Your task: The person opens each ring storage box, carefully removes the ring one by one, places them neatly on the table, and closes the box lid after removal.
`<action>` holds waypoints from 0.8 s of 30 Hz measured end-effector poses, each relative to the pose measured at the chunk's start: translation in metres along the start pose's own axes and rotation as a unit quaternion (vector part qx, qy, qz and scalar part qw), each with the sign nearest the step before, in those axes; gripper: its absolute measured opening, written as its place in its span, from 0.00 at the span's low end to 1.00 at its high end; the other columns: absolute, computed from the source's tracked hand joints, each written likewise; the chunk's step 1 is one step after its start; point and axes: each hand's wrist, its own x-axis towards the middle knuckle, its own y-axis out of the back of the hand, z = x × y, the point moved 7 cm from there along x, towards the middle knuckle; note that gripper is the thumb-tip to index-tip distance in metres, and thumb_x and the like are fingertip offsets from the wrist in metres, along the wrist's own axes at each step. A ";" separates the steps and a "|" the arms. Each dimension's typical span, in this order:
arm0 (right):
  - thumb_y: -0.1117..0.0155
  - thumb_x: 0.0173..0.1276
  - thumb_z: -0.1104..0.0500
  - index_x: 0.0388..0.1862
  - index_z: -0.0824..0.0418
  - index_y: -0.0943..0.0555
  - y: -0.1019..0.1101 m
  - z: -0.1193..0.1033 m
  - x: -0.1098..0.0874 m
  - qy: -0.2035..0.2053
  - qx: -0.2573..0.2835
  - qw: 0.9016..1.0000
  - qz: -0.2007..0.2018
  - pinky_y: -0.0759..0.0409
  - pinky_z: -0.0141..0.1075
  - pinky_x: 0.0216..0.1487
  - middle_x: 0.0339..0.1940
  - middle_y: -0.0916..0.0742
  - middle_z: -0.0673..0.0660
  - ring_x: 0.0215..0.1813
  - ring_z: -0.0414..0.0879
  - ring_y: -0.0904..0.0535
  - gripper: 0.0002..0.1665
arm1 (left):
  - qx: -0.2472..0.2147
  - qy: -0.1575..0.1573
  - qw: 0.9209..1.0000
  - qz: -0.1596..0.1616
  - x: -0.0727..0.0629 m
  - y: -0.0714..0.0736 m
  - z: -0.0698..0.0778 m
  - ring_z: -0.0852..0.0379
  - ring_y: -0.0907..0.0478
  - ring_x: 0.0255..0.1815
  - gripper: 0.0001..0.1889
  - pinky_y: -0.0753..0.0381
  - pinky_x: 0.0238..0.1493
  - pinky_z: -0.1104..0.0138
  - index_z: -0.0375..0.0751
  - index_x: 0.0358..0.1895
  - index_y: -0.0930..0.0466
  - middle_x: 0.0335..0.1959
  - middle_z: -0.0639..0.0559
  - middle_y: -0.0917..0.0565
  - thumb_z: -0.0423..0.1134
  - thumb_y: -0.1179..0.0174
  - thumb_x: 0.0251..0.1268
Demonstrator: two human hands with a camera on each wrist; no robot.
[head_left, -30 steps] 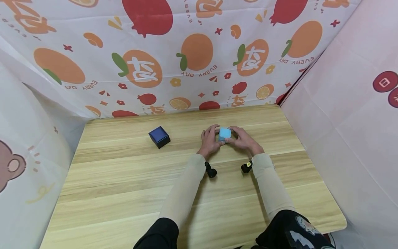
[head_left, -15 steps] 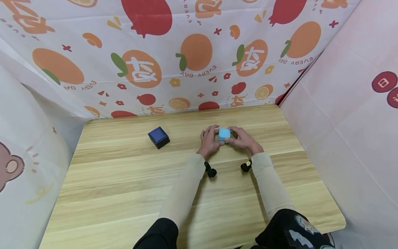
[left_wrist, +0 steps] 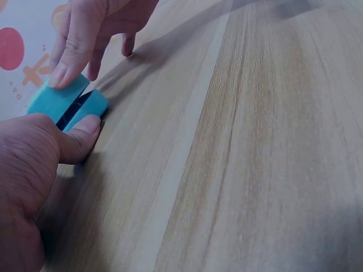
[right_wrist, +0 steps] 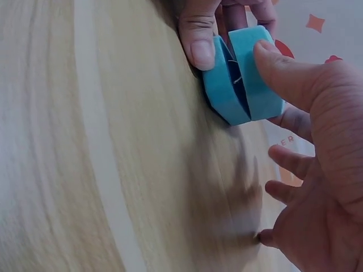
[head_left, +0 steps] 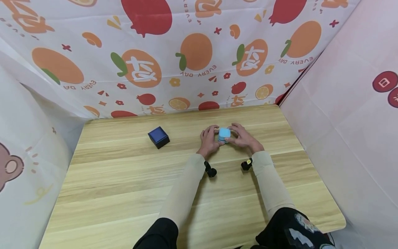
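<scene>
A small light-blue jewelry box (head_left: 224, 133) sits between both hands toward the back of the table. Its lid (right_wrist: 258, 76) stands slightly apart from its base (right_wrist: 224, 85), and a dark gap with a thin pale line shows between them. My left hand (head_left: 209, 141) grips the base, with the thumb (left_wrist: 84, 131) against its front. My right hand (head_left: 244, 138) pinches the lid, its thumb (right_wrist: 286, 71) on the front side and the other fingers spread behind. The far side of the box is hidden by the fingers in the wrist views.
A dark blue and black square box (head_left: 159, 137) lies on the wooden table (head_left: 124, 193) to the left of the hands. A fruit-printed curtain (head_left: 199, 79) hangs along the back edge, and pale curtains stand at both sides.
My right hand has shifted up slightly at the box, and the lid looks a little raised. The left hand keeps its hold in place, and the dark box has not moved.
</scene>
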 end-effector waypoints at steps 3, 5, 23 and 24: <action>0.35 0.73 0.47 0.72 0.57 0.30 -0.001 0.001 0.000 -0.006 0.010 1.000 -0.012 0.47 0.66 0.79 0.84 0.47 0.68 0.84 0.68 0.52 0.33 | -0.006 -0.002 1.000 0.003 0.000 0.001 0.000 0.49 0.43 0.81 0.37 0.59 0.82 0.49 0.48 0.69 0.36 0.66 0.49 0.18 0.40 0.25 0.58; 0.35 0.73 0.47 0.71 0.55 0.30 -0.002 0.001 0.000 -0.011 0.021 1.000 -0.019 0.49 0.66 0.80 0.85 0.47 0.68 0.85 0.67 0.54 0.32 | -0.009 -0.006 1.000 0.008 0.000 0.001 0.000 0.48 0.42 0.80 0.37 0.58 0.81 0.48 0.47 0.68 0.35 0.65 0.48 0.17 0.40 0.25 0.58; 0.39 0.75 0.43 0.74 0.53 0.32 0.004 0.000 0.004 -0.026 0.002 0.998 -0.061 0.56 0.68 0.80 0.85 0.45 0.68 0.85 0.71 0.62 0.34 | -0.023 -0.007 1.000 0.009 -0.001 0.004 0.002 0.47 0.41 0.79 0.35 0.58 0.81 0.48 0.46 0.64 0.34 0.64 0.46 0.17 0.39 0.23 0.56; 0.39 0.75 0.43 0.74 0.53 0.32 0.004 0.000 0.004 -0.026 0.002 0.998 -0.062 0.56 0.68 0.80 0.85 0.45 0.68 0.84 0.71 0.62 0.34 | -0.024 -0.007 1.000 0.008 -0.001 0.004 0.002 0.47 0.41 0.80 0.35 0.58 0.81 0.48 0.46 0.64 0.34 0.64 0.46 0.17 0.39 0.23 0.56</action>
